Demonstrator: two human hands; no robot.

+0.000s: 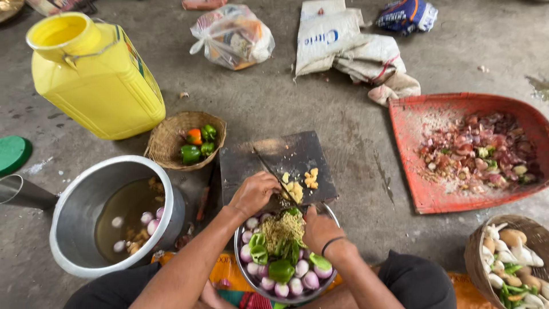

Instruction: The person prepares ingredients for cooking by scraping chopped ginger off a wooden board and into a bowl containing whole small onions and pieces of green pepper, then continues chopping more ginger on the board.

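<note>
You are seated on a grey concrete floor (286,97), looking down at your own two bare arms. Your left hand (254,191) is closed around the handle of a knife (273,171), whose thin blade runs toward 11 o'clock across a dark cutting board (280,154). Your right hand (319,229), with a dark band at the wrist, has its fingers curled at the board's near edge; whether it holds anything cannot be told. Just beside both hands, at the board's 5 o'clock corner, lies a small heap of pale yellow chopped pieces (300,183). Directly below the board, at 6 o'clock, a steel bowl (243,269) holds peeled purple onions, green pepper pieces and a mound of yellowish seeds. At 9 o'clock, a large steel pot (74,217) holds murky water with a few onions in it. At 10 o'clock from the board, a small woven basket (166,140) holds green and orange peppers, and beyond it stands a yellow plastic jerrycan (97,86). At 3 o'clock, a red tray (417,171) carries onion skins and trimmings. At 4 o'clock, another woven basket (477,252) holds garlic and ginger.
</note>
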